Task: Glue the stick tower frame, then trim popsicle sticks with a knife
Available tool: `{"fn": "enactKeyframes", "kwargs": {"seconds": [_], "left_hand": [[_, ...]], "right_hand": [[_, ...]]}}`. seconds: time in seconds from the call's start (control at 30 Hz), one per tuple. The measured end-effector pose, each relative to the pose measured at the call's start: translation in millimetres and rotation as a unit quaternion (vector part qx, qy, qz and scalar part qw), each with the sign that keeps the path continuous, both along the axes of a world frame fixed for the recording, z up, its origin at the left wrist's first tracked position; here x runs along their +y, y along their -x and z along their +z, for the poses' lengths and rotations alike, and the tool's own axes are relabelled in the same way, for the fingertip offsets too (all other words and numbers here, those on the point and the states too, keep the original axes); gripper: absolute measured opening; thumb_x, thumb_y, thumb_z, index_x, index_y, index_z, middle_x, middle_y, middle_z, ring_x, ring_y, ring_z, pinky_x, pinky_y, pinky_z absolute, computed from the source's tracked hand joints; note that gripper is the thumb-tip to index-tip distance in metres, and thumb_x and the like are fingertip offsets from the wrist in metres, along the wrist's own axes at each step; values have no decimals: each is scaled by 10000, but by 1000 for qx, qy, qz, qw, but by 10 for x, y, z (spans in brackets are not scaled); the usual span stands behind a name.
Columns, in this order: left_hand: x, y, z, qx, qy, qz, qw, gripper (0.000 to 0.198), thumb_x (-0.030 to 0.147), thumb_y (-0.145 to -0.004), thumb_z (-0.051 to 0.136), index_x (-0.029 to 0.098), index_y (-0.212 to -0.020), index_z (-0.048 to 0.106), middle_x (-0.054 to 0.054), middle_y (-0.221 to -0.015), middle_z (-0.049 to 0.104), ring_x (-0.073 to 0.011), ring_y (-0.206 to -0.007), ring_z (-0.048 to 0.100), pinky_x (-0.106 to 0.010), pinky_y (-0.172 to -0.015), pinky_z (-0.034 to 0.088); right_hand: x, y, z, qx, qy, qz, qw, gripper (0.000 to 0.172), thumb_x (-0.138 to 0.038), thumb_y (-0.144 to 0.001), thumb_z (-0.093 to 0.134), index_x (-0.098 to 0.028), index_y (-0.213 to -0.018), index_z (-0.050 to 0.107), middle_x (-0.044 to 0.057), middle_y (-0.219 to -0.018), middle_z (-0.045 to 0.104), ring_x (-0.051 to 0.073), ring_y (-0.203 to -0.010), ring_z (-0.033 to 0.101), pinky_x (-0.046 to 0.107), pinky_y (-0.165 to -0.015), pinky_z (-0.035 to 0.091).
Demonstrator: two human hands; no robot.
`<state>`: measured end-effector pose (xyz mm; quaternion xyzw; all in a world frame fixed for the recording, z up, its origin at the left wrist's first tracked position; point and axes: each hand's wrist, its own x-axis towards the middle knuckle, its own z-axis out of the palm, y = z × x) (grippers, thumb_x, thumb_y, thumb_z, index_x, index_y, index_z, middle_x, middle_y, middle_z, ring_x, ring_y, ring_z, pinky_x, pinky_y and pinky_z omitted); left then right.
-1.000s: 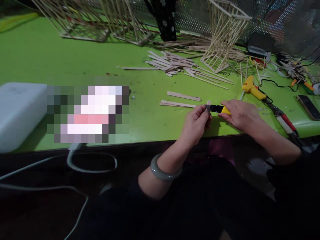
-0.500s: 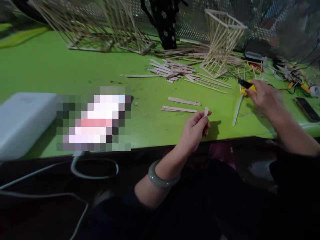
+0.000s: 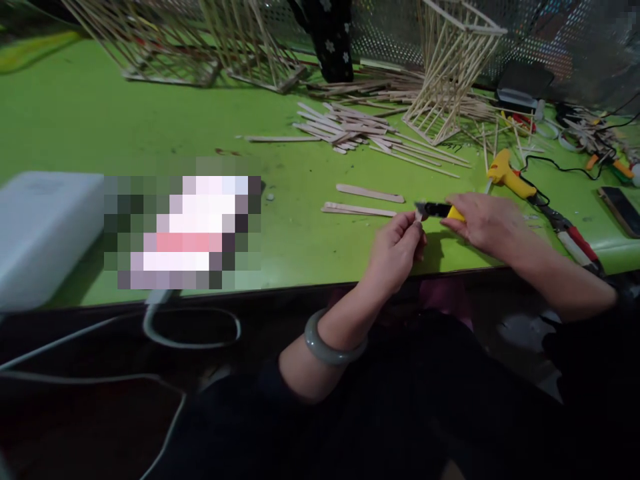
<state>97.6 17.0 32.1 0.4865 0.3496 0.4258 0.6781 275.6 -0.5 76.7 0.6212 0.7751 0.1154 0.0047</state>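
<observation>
Near the table's front edge, my left hand pinches a wooden craft stick, most of it hidden by the fingers. My right hand is closed around a yellow and black utility knife. Its blade is at the tip of the stick; whether it touches I cannot tell. Just left of my left hand lie a few loose craft sticks, among them an upper one and a lower one. Beyond my right hand rests a yellow glue gun with a glue stick in its back.
A pile of craft sticks lies behind my hands, with a twisted stick tower beyond it. More stick frames stand at the back left. Red-handled pliers and a phone are at right, a white box at left.
My right hand has brought the knife left and down from beside the glue gun to the craft stick. The glue gun and pliers are now uncovered. My left hand keeps its pinch.
</observation>
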Motion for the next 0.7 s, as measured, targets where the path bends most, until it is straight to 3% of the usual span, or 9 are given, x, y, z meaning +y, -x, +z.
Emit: {"fn": "enactKeyframes", "kwargs": {"seconds": [0.17, 0.27, 0.47, 0.6, 0.7], "left_hand": [[-10, 7, 10, -9, 19, -14, 1000, 104, 145, -845, 504, 160, -888, 597, 57, -552, 497, -41, -394, 411, -188, -403, 322], [3, -3, 22, -18, 25, -11, 999, 104, 128, -845, 492, 166, -818, 585, 57, -537, 488, -45, -392, 403, -191, -401, 314], [5, -13, 26, -18, 10, 10, 1000, 178, 123, -854, 472, 179, -688, 503, 58, -545, 485, -37, -395, 389, -185, -406, 313], [-9, -15, 2, -2, -9, 5, 1000, 180, 131, -867, 462, 169, -696, 503, 58, -538, 480, -30, -398, 396, -177, -408, 305], [-20, -10, -9, 2, -12, -20, 1000, 98, 127, -859, 477, 153, -815, 560, 61, -551, 494, -30, -396, 410, -176, -405, 306]], "right_hand": [[3, -279, 0, 54, -36, -50, 997, 569, -582, -927, 263, -179, -1163, 587, 101, -989, 691, 231, -841, 610, 292, -599, 342], [-104, -138, 22, 73, -20, -24, 997, 599, -608, -917, 249, -176, -1159, 586, 100, -1007, 692, 224, -856, 613, 291, -613, 348], [-151, 198, 23, 11, 17, 40, 999, 571, -570, -936, 225, -173, -1069, 614, 109, -940, 700, 210, -822, 616, 291, -575, 323], [-57, 49, -4, -6, -15, 34, 999, 557, -556, -941, 236, -165, -1078, 609, 111, -933, 701, 205, -797, 611, 287, -554, 305], [13, -168, -13, -4, -43, 8, 999, 561, -570, -937, 219, -198, -1090, 610, 97, -925, 703, 213, -764, 610, 294, -528, 292]]}}
